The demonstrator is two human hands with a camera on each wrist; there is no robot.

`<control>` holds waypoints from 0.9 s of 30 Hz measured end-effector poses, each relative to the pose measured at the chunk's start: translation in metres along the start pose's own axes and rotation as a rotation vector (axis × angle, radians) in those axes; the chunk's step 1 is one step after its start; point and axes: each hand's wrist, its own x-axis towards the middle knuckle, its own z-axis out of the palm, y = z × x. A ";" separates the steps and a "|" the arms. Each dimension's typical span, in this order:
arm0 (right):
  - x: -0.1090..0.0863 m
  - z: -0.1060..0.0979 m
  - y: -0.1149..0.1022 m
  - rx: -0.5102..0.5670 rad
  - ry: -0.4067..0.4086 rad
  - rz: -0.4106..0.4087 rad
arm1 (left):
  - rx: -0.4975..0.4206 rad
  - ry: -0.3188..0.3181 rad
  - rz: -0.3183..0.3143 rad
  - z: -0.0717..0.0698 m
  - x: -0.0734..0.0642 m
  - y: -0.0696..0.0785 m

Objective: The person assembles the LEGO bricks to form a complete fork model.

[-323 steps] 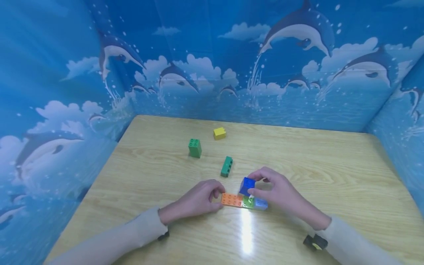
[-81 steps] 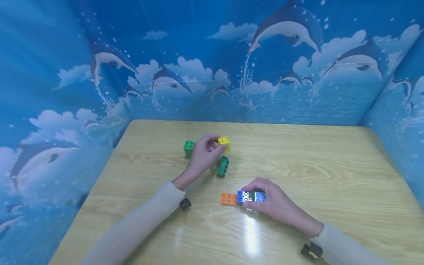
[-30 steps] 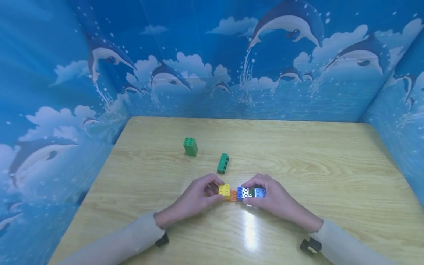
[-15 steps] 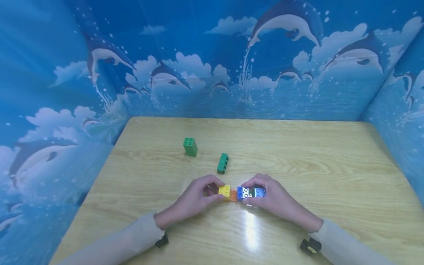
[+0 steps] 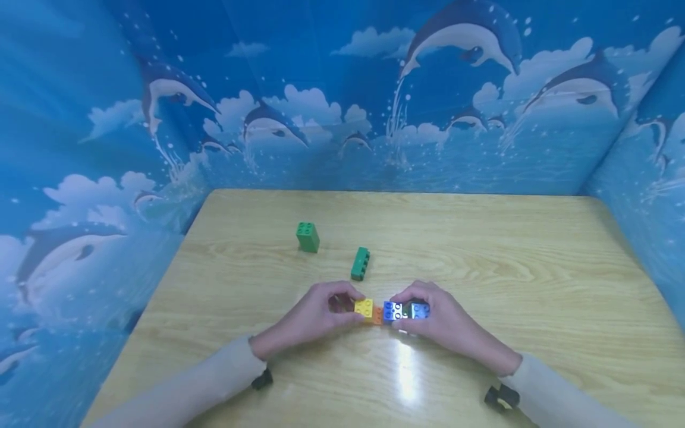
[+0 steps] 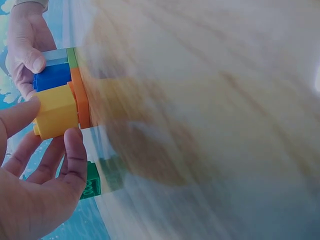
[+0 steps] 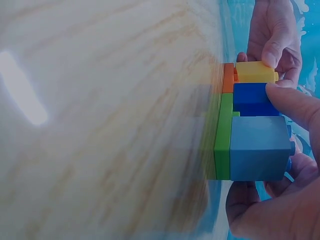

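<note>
My left hand (image 5: 326,310) pinches a yellow toy building brick (image 5: 364,308) between thumb and fingers. The yellow brick stands over the left part of a flat orange brick (image 5: 378,315), and some orange studs show at its base in the right wrist view. Thumb and index finger of my right hand (image 5: 441,312) grip a dark blue brick (image 5: 392,311), set beside the yellow one with a narrow gap between. A light blue brick (image 7: 259,148) sits to its right, on a flat green brick (image 7: 223,135) that lines up with the orange one.
Behind the hands, a narrow dark green brick (image 5: 360,264) lies on its side on the wooden table (image 5: 508,255). Farther back on the left stands a tall green brick (image 5: 307,237). A dolphin-printed curtain (image 5: 342,119) closes off the back and sides.
The dark blue brick, earlier in the air, now sits on the row. My left hand fetched the yellow brick from the back to the orange one, and lately shifted it slightly right.
</note>
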 end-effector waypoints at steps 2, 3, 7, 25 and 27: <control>0.000 0.000 0.001 -0.005 0.000 0.011 | 0.003 -0.010 -0.013 0.000 0.002 0.001; 0.001 0.000 0.001 -0.007 -0.001 0.014 | 0.005 -0.014 -0.019 -0.001 0.003 0.001; 0.001 -0.002 0.001 -0.009 -0.004 0.003 | -0.014 -0.030 -0.043 -0.001 0.007 0.002; 0.000 0.000 0.002 0.004 0.006 -0.012 | -0.115 -0.050 -0.027 0.003 0.002 -0.008; 0.000 0.000 0.002 0.005 0.004 -0.028 | -0.108 -0.051 -0.015 0.002 -0.001 -0.010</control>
